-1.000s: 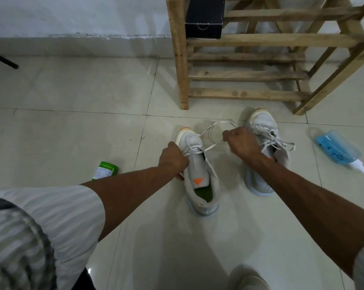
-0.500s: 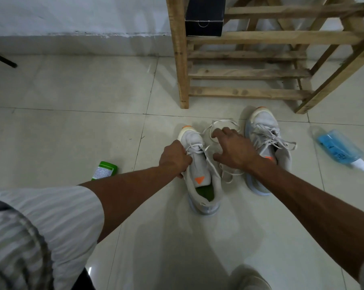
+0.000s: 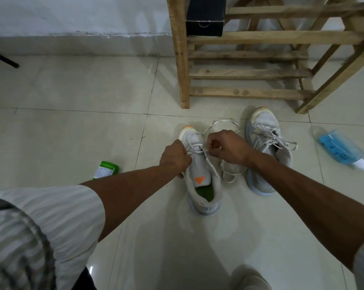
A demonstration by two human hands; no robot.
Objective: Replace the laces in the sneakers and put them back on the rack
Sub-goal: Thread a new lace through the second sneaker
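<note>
While my left hand (image 3: 174,159) stays put, its fingers curled on the nine-o'clock side of the pale grey mesh sneaker with an orange tongue mark (image 3: 200,170), the right hand (image 3: 229,147) has changed its job. A second ago it was drawing the white flat lace (image 3: 226,121) out toward one o'clock. Half a second ago it hung spread over the slack. Now its fingers are pinched on the lace right at the toe-end eyelets, at three o'clock of the left hand and close beside it. I read that as one pull finished and the next eyelet being threaded, so this shoe is only part-laced; loose loops lie on the pale tiled floor (image 3: 72,132) at twelve and four o'clock of it. The matching grey sneaker with crossed laces (image 3: 265,143) sits just beside it at three o'clock. Both sit on the floor short of the slatted wooden shoe rack (image 3: 250,93) at twelve o'clock, so racking looks some way off.
</note>
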